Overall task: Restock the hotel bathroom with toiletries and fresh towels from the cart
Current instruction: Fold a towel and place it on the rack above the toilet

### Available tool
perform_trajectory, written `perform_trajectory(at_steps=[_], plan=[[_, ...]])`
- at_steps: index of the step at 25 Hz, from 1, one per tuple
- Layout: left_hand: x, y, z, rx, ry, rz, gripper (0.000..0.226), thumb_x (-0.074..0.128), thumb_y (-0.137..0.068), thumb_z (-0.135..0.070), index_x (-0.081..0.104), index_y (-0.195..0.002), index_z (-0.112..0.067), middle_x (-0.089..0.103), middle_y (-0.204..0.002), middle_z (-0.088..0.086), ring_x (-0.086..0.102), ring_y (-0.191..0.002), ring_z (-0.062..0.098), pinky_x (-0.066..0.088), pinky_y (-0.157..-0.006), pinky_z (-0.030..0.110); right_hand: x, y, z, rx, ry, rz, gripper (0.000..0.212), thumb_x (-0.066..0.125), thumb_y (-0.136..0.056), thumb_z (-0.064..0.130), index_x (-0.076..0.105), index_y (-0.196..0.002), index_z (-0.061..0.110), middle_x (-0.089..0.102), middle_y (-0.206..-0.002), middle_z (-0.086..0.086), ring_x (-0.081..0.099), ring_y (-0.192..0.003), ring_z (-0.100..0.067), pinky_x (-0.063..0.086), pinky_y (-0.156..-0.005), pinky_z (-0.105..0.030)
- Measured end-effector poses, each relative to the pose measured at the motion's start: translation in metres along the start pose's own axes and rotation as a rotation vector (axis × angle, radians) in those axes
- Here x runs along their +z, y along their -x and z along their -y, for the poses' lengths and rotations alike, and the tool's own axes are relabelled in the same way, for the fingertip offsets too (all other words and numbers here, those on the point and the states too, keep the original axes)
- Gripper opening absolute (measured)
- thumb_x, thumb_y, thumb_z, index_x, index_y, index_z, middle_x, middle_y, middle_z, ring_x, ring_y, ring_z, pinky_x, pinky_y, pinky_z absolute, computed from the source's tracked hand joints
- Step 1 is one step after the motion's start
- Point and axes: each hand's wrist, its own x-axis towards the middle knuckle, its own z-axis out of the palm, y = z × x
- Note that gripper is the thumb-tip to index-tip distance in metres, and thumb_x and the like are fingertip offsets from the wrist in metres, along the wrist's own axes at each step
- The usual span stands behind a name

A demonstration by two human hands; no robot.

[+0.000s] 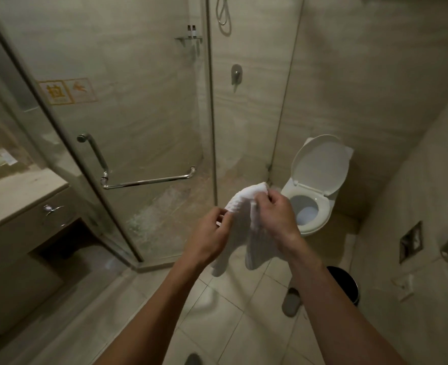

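Observation:
A small white towel (240, 234) hangs in the air in front of me, held by both hands above the tiled floor. My left hand (208, 239) pinches its left edge, and my right hand (274, 216) grips its upper right part with curled fingers. The towel's lower folds droop between my wrists. Beyond it, a chrome towel bar (149, 181) is fixed low on the glass shower door (128, 122). Two small dark toiletry bottles (192, 31) stand on a glass shelf high in the shower.
A toilet (320, 204) with its lid up stands to the right of the shower. A black bin (345, 284) and a grey slipper (291, 301) lie on the floor by my right arm. The vanity counter (12, 196) is at left, a wall recess (411, 242) at right.

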Motion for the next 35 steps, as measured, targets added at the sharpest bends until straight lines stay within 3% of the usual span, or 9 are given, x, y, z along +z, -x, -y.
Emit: perform_trajectory(at_steps=[6, 10, 13, 16, 20, 22, 25, 28, 35], plan=[[0.036, -0.081, 0.045, -0.079, 0.120, 0.100, 0.019, 0.051, -0.100, -0.037, 0.064, -0.091, -0.026, 0.068, -0.088, -0.002, 0.065, -0.082, 0.019, 0.057, -0.076, 0.044, -0.029, -0.069, -0.002, 0.094, -0.149, -0.210, 0.026, 0.053, -0.093, 0.038, 0.070, -0.082, 0.023, 0.069, -0.073, 0.012, 0.063, -0.077, -0.013, 0.050, -0.075, -0.035], [0.051, -0.145, 0.049, -0.045, 0.052, 0.177, 0.019, 0.052, -0.097, -0.038, 0.063, -0.088, -0.026, 0.066, -0.082, -0.009, 0.062, -0.075, 0.015, 0.052, -0.065, 0.035, -0.031, -0.111, 0.013, 0.047, -0.121, -0.299, 0.026, 0.045, -0.069, 0.050, 0.061, -0.062, 0.031, 0.059, -0.067, 0.009, 0.056, -0.074, -0.015, 0.048, -0.072, -0.039], [0.056, -0.195, 0.048, -0.027, 0.009, 0.241, 0.019, 0.052, -0.097, -0.037, 0.062, -0.089, -0.024, 0.066, -0.081, -0.008, 0.060, -0.074, 0.012, 0.048, -0.065, 0.031, -0.032, -0.150, 0.017, 0.057, -0.185, -0.390, 0.024, 0.047, -0.075, 0.041, 0.058, -0.059, 0.028, 0.054, -0.062, 0.013, 0.051, -0.064, -0.006, 0.043, -0.068, -0.035], [0.052, -0.246, 0.054, -0.033, -0.014, 0.328, 0.022, 0.052, -0.096, -0.038, 0.064, -0.092, -0.020, 0.068, -0.083, -0.005, 0.061, -0.075, 0.012, 0.046, -0.063, 0.028, -0.026, -0.192, 0.021, 0.079, -0.283, -0.470, 0.022, 0.050, -0.080, 0.037, 0.066, -0.072, 0.025, 0.060, -0.073, 0.006, 0.056, -0.077, -0.014, 0.048, -0.074, -0.037], [0.051, -0.306, 0.060, -0.056, 0.010, 0.495, 0.049, 0.043, -0.094, -0.046, 0.069, -0.106, -0.006, 0.072, -0.101, 0.010, 0.064, -0.092, 0.022, 0.052, -0.086, 0.041, -0.021, -0.220, 0.025, 0.100, -0.344, -0.572, 0.030, 0.050, -0.082, 0.039, 0.073, -0.069, 0.025, 0.067, -0.068, 0.012, 0.065, -0.070, -0.009, 0.051, -0.067, -0.031], [0.055, -0.330, 0.058, -0.148, 0.177, 0.587, 0.050, 0.042, -0.101, -0.048, 0.065, -0.126, -0.012, 0.072, -0.115, 0.005, 0.066, -0.103, 0.016, 0.052, -0.099, 0.044, -0.021, -0.231, 0.030, 0.115, -0.388, -0.587, 0.030, 0.052, -0.079, 0.044, 0.078, -0.075, 0.030, 0.073, -0.074, 0.009, 0.070, -0.071, -0.007, 0.054, -0.062, -0.028], [0.070, -0.350, 0.058, -0.554, 0.508, 0.684, 0.077, 0.030, -0.095, -0.073, 0.064, -0.127, -0.012, 0.073, -0.115, 0.010, 0.068, -0.109, 0.024, 0.054, -0.096, 0.045, -0.022, -0.247, 0.037, 0.112, -0.437, -0.612, 0.032, 0.054, -0.074, 0.045, 0.079, -0.080, 0.027, 0.076, -0.085, 0.004, 0.073, -0.081, -0.013, 0.058, -0.069, -0.031], [0.091, -0.361, 0.063, -0.801, 0.562, 0.851, 0.103, 0.025, -0.083, -0.088, 0.066, -0.126, -0.003, 0.071, -0.120, 0.018, 0.061, -0.118, 0.035, 0.053, -0.090, 0.045, -0.028, -0.258, 0.035, 0.122, -0.433, -0.633, 0.035, 0.050, -0.075, 0.044, 0.080, -0.082, 0.026, 0.078, -0.094, -0.001, 0.074, -0.090, -0.019, 0.059, -0.075, -0.034], [0.143, -0.363, 0.055, -0.721, 0.553, 0.897, 0.059, 0.060, -0.084, -0.063, 0.076, -0.115, -0.014, 0.074, -0.116, 0.010, 0.065, -0.115, 0.031, 0.052, -0.096, 0.042, -0.064, -0.295, 0.021, 0.153, -0.533, -0.625, 0.041, 0.056, -0.068, 0.045, 0.079, -0.090, 0.018, 0.078, -0.096, -0.002, 0.075, -0.091, -0.018, 0.058, -0.076, -0.034]])
